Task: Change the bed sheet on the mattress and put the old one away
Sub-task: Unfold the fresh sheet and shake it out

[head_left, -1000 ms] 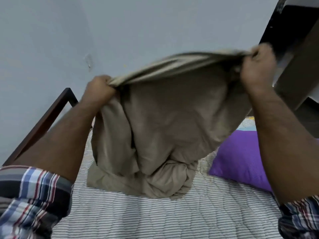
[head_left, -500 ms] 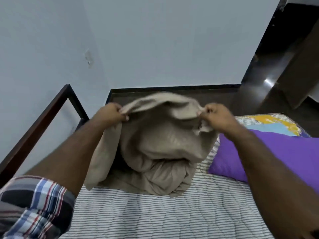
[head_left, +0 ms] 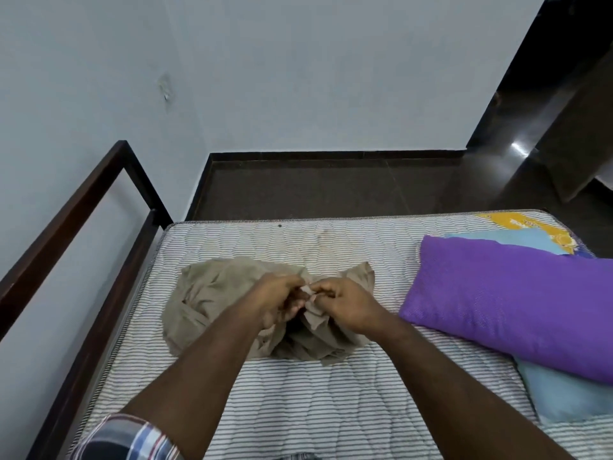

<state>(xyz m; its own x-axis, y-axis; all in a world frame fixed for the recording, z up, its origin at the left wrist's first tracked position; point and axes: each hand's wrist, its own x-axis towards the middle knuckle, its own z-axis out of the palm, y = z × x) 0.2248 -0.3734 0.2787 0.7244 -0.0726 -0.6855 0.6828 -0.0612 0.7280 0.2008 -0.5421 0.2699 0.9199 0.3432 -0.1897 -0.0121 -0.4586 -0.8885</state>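
Crumpled beige fabric sheet (head_left: pixel 232 293) sat bunched on the bare striped quilted mattress (head_left: pixel 298 410). Left hand (head_left: pixel 277 298) and right hand (head_left: pixel 345 302) both pinched its folds together at centre. Risk: wrong edge grabbed, sheet likely opens twisted.

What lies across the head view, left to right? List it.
Dark wooden bed rail → crumpled beige bed sheet → left hand → right hand → purple pillow, all on the striped quilted mattress.
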